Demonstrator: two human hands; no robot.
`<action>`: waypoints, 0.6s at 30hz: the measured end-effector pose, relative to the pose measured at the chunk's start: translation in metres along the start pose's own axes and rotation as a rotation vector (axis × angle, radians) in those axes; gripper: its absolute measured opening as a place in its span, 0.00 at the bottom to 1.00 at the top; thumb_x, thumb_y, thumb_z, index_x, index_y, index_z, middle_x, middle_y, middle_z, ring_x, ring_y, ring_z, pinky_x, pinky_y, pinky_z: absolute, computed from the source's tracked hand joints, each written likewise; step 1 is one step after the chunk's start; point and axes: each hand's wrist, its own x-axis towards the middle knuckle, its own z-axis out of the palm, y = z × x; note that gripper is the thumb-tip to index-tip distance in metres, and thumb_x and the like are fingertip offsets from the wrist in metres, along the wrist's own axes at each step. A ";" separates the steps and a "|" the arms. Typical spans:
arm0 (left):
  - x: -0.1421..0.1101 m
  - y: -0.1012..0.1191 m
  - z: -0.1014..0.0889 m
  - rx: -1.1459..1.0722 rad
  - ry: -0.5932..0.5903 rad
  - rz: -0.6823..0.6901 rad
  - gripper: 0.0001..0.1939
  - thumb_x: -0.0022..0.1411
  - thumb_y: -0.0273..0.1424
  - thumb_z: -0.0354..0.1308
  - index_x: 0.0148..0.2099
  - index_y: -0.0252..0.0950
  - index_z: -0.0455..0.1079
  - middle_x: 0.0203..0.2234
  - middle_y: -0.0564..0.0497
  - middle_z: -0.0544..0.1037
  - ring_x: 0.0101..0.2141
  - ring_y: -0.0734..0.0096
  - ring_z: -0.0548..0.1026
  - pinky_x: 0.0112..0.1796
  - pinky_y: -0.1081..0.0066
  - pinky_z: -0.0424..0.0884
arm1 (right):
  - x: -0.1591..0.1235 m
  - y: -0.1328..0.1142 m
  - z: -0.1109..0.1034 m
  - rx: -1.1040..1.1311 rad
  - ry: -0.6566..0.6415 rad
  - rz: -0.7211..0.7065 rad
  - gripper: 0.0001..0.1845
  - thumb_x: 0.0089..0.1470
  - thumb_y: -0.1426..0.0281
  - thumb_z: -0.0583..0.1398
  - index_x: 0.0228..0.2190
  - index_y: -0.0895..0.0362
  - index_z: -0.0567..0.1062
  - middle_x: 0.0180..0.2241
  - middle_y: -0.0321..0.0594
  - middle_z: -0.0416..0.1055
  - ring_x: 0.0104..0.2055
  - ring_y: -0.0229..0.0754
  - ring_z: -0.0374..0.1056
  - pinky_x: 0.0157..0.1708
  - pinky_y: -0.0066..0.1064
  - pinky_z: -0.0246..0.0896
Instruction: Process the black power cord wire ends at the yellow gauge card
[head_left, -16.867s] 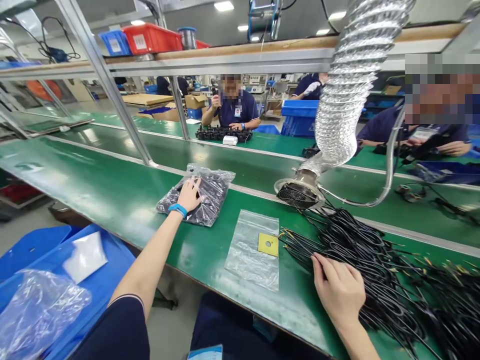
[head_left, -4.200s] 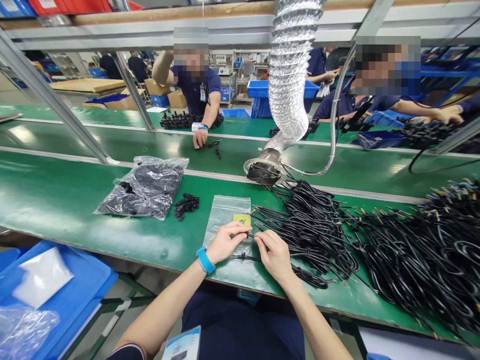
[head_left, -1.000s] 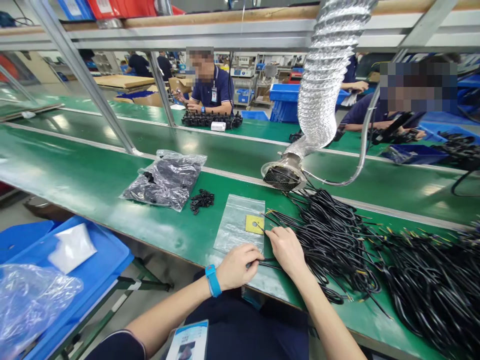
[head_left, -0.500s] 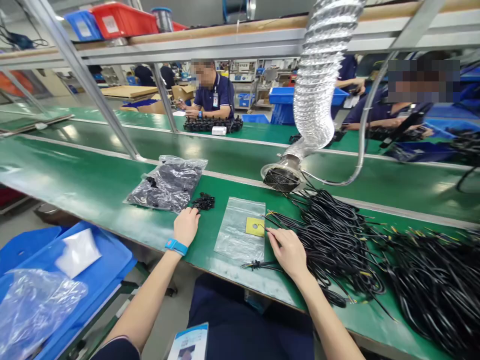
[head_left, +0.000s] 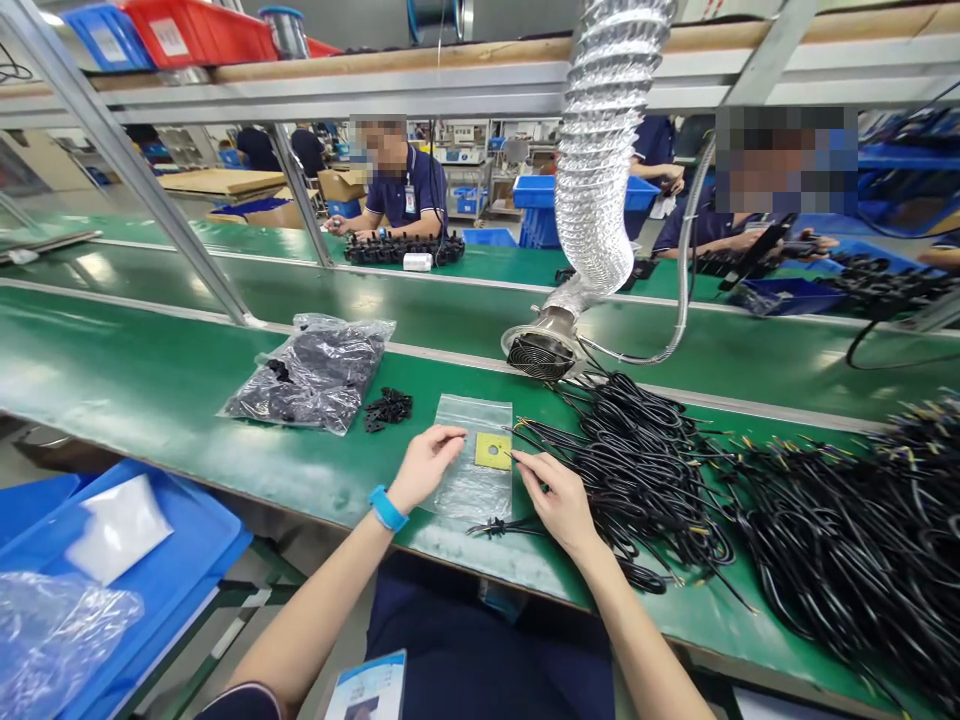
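Note:
My right hand [head_left: 556, 500] is pinched on the end of a thin black cable [head_left: 514, 456], whose tip reaches over a yellow square with a hole [head_left: 491, 450]. My left hand [head_left: 426, 468] is closed at the fingertips, with a tiny dark piece just showing there, apparently one of the small black plastic parts. It hovers over the left side of a clear zip bag [head_left: 472, 490]. Left of the bag lies a pile of these parts [head_left: 388, 409]. Near the bench edge, cable ends bearing small black parts [head_left: 495, 527] run under my right hand.
A large bundle of black cables [head_left: 637, 450] lies to the right, with more cables [head_left: 847, 540] beyond. A filled plastic bag [head_left: 311, 375] lies left. A fan on a silver duct [head_left: 544, 350] hangs low behind. Blue trays [head_left: 202, 540] stand lower left. Co-workers sit across the bench.
My left hand left the cable, reached to the pile of small black parts, and has come back right toward my right hand. My right hand keeps its pinch on the cable. The view shifted slightly.

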 end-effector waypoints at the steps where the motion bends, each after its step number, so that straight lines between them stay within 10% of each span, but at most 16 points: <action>1: 0.004 0.001 0.010 -0.111 -0.035 -0.041 0.17 0.61 0.41 0.57 0.44 0.33 0.75 0.31 0.48 0.77 0.29 0.71 0.72 0.32 0.71 0.70 | 0.000 0.000 0.000 -0.014 -0.009 -0.010 0.16 0.65 0.68 0.51 0.46 0.54 0.77 0.31 0.41 0.72 0.32 0.39 0.70 0.32 0.30 0.66; 18: 0.021 0.000 0.058 -0.598 -0.302 -0.220 0.25 0.51 0.46 0.68 0.43 0.31 0.75 0.25 0.51 0.75 0.27 0.74 0.72 0.32 0.72 0.70 | -0.002 -0.001 0.002 0.055 0.056 0.030 0.16 0.65 0.68 0.50 0.45 0.55 0.76 0.28 0.40 0.70 0.27 0.39 0.66 0.28 0.30 0.65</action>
